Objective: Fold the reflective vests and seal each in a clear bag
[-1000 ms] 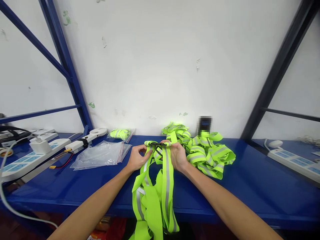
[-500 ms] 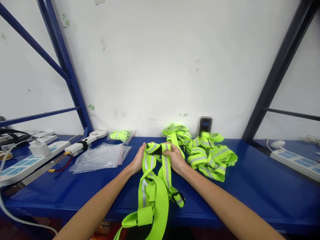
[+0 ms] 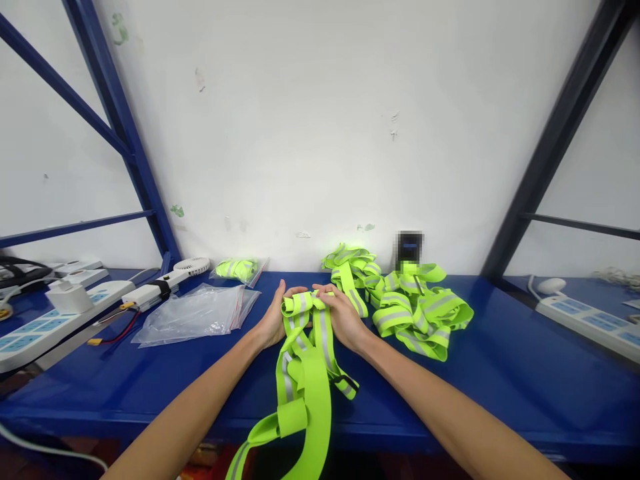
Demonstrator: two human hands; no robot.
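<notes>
A white wall [image 3: 320, 147] with scuffs and greenish patches fills most of the view, and below it spreads a blue surface [image 3: 500, 380], flanked by a blue frame [image 3: 113, 120] on the left and a dark post [image 3: 540, 147] on the right. At the middle of the surface's near part, a fluorescent yellow-green strap [image 3: 307, 380] with silver-grey stripes is gathered between two hands, its loops trailing over the front edge. Just beyond the right forearm lies a tangled heap [image 3: 425, 310] of similar straps, reaching back toward the wall. A power strip [image 3: 30, 337] sits at far left, another [image 3: 590, 327] at far right. Nearer the middle, flat clear bags [image 3: 185, 317] lie in front of a filled bag [image 3: 237, 269] and a white fan [image 3: 193, 267]. The left hand [image 3: 274, 320] is cupped at the strap's left side, thumb raised, other fingers mostly hidden behind it; how firmly it grips cannot be told. The right hand [image 3: 345, 317] is closed, its fingers pressing the folded top of the strap. Smallest, a black buckle [image 3: 347, 385] hangs off the strap's right side.
</notes>
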